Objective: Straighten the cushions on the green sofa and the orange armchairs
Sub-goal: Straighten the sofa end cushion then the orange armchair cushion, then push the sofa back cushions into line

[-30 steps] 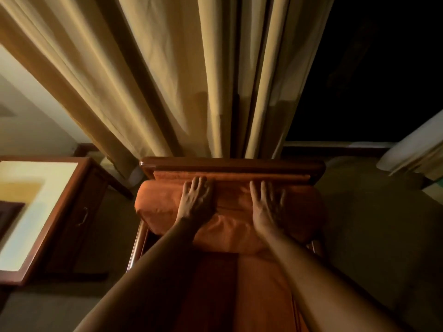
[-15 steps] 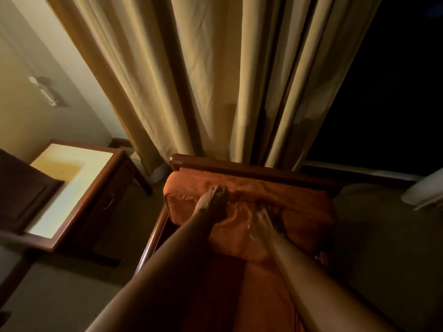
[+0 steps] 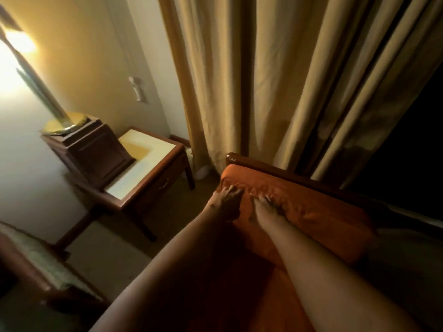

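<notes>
The orange back cushion leans against the dark wooden back rail of an orange armchair, below centre-right. My left hand curls over the cushion's upper left corner. Just to its right, my right hand digs its fingers into the wrinkled fabric. Both forearms reach up from the bottom edge and hide much of the orange seat cushion. The view is blurred and dim. No green sofa is in view.
Long beige curtains hang right behind the chair, with a dark window at the right. A wooden side table to the left carries a dark wooden box and a lit lamp. Another wooden edge sits lower left.
My view has swung left and the chair now sits to the right. Both hands have shifted from lying flat on the cushion's middle to gripping near its left end.
</notes>
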Demonstrator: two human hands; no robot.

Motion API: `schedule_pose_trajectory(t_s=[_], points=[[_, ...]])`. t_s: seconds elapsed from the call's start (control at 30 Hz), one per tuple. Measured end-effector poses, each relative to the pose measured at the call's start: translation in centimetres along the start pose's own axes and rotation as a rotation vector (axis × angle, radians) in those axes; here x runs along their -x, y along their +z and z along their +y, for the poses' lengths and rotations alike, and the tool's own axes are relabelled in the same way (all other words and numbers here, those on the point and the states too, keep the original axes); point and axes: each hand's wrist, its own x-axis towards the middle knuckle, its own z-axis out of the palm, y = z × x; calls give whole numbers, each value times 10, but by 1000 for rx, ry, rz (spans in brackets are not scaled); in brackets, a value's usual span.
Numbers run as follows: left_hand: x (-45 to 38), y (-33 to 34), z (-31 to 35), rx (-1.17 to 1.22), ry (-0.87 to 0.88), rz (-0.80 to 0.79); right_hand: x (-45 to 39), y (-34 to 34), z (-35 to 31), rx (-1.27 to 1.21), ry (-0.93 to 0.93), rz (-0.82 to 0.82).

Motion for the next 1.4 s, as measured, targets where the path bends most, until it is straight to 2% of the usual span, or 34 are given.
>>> schedule_pose_trajectory(t_s=[0.07, 0.2, 0.43, 0.63, 0.83, 0.93, 1.1, 1.27, 1.4], points=[[34, -14, -21, 41, -55, 55, 8, -6, -37, 86, -31, -4], [155, -30, -96, 64, -308, 196, 50, 7, -164, 245, -287, 52], [422, -9, -187, 101, -794, 312, 203, 72, -374, 344, -767, 27], [662, 46, -202, 197, -1239, 305, 375, 162, -502, 434, -1219, -36], [833, 120, -157, 343, -1587, 404, 524, 257, -565, 615, -1521, -116], [886, 152, -126, 380, -1689, 445, 579, 298, -573, 669, -1619, -145], [936, 174, -114, 426, -1810, 385, 626, 342, -589, 701, -1701, -276], [937, 178, -166, 406, -1775, 397, 604, 352, -632, 680, -1714, -220], [911, 173, -248, 394, -1688, 386, 543, 348, -681, 634, -1632, -183]])
